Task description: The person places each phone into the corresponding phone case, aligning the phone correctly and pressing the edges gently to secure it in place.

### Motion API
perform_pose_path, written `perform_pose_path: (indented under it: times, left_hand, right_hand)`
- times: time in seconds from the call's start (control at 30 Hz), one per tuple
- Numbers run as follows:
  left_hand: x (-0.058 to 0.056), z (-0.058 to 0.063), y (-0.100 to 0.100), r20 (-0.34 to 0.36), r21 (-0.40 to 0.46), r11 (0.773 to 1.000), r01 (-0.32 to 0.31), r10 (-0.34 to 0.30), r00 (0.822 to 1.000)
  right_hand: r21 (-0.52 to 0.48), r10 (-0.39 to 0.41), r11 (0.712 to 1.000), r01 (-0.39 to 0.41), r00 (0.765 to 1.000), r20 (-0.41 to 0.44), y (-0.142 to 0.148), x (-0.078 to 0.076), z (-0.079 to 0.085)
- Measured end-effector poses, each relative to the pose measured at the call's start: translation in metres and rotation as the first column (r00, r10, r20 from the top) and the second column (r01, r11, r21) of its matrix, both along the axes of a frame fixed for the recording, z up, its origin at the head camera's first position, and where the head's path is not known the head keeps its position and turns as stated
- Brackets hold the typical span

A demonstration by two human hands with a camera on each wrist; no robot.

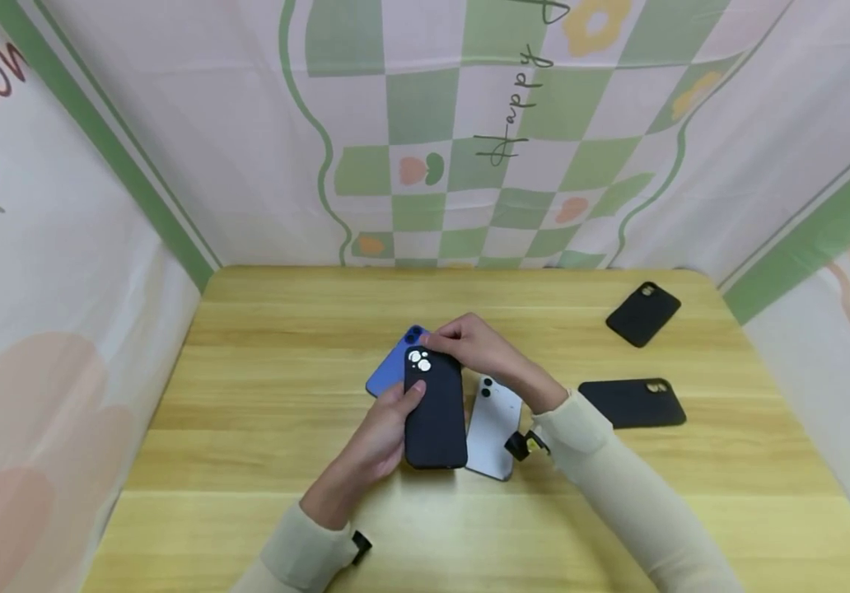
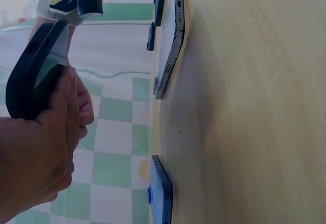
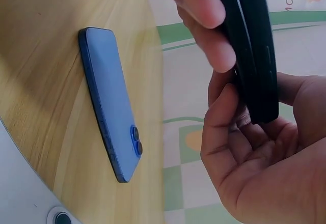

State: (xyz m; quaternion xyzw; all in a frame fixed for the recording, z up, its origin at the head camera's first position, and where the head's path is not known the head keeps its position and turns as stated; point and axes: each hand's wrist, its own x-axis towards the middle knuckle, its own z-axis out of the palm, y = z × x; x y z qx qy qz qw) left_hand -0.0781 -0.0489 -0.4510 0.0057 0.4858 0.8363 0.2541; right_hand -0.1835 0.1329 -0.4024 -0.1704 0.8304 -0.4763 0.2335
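Note:
In the head view, a phone in a black case is held up over the table, its camera lenses showing white through the cutout. My left hand grips its left side, thumb across the back and fingers on the screen side. At the top end, my right hand pinches the case's upper right corner. From the right wrist view, the black case is edge-on, with a thin line between it and the phone. Under the hands lie a blue phone and, to the right, a white phone, both camera side up.
Two black phone cases lie on the table's right side, one farther back and the other partly behind the right sleeve. The wooden table meets patterned cloth walls at its back and sides.

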Motion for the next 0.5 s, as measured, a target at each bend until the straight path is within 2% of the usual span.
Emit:
perform_pose_path:
  times: [0.23, 0.5]
  left_hand:
    - [0.0002, 0.0003, 0.0027, -0.012, 0.006, 1.0, 0.005, -0.005, 1.0]
    - [-0.0009, 0.001, 0.003, 0.012, -0.022, 1.0, 0.019, -0.019, 1.0]
  right_hand:
    - [-0.009, 0.002, 1.0, -0.002, 1.0, 0.023, 0.0012, -0.0003, 0.001]
    - [-0.044, -0.012, 0.999, 0.014, 0.998, 0.054, 0.0037, 0.0001, -0.0016]
